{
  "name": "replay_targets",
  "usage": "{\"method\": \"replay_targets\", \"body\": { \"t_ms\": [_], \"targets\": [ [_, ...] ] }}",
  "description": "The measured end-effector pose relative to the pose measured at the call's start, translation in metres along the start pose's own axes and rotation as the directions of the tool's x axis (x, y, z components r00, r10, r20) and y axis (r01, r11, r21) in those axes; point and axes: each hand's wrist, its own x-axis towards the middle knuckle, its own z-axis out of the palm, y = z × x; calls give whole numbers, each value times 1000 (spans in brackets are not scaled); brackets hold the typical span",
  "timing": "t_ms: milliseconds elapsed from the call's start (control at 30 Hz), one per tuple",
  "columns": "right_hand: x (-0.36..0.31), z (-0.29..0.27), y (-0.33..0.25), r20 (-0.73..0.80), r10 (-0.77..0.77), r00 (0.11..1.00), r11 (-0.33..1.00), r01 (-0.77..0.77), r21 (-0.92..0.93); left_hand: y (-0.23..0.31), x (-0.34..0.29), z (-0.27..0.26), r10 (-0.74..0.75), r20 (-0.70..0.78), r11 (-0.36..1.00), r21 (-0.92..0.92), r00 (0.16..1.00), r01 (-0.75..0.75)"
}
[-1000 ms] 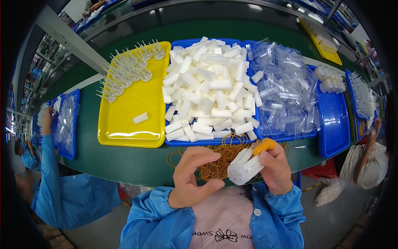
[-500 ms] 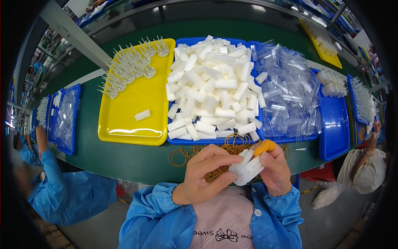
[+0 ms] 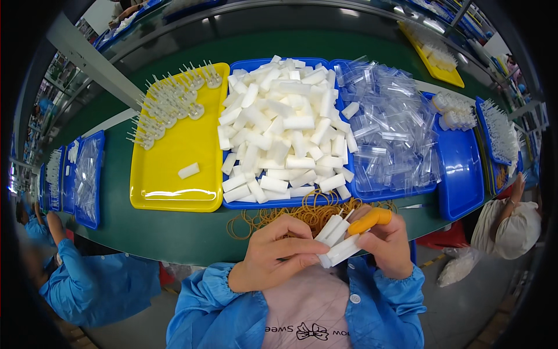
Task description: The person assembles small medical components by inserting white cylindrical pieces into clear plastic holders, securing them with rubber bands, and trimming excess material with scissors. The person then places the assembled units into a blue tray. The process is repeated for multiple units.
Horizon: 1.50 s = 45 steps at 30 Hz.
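In front of my chest, both hands hold a bundle of white foam blocks (image 3: 343,251) set side by side, with thin pale prongs showing at its upper end. The fingers and thumb of my left hand (image 3: 276,256) pinch its lower left end. My right hand (image 3: 390,247), with an orange finger cot (image 3: 371,220) on one finger, closes on its right side. Whether a clear sleeve covers the blocks, I cannot make out. Just beyond my hands lies a heap of tan rubber bands (image 3: 317,205). White foam blocks (image 3: 288,116) are piled behind it.
Left of the pile, a yellow tray (image 3: 168,180) holds pronged white pieces (image 3: 168,104) and one loose foam block (image 3: 188,170). To the right are clear plastic sleeves (image 3: 392,128) and a blue tray (image 3: 462,174) with white bundles (image 3: 455,110). Other people (image 3: 99,279) sit at either side.
The bundle has turned in my hands, so its blocks and prongs now tilt up and to the right. The view has shifted slightly, moving the trays left in the picture.
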Motion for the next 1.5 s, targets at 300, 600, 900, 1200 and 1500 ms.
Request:
{"method": "replay_targets", "body": {
  "t_ms": [300,600,900,1200,1500],
  "targets": [
    [45,-22,3,-6,-403,915,54,17,-998,-1,-1,3,-131,-157,990,22,979,136],
    [52,-28,25,-24,-256,966,-70,-44,-997,-1,-3,7,-103,-159,986,115,982,122],
    [48,-25,16,47,-361,931,256,148,-955,-5,-5,8,-64,-146,989,126,987,83],
    [22,-9,-13,-339,-210,917,970,240,48,-6,-6,9,-61,-145,997,40,988,67],
    [19,-6,-11,-166,-89,982,962,128,240,-7,-5,8,-110,-109,990,-100,988,99]
  ]
}}
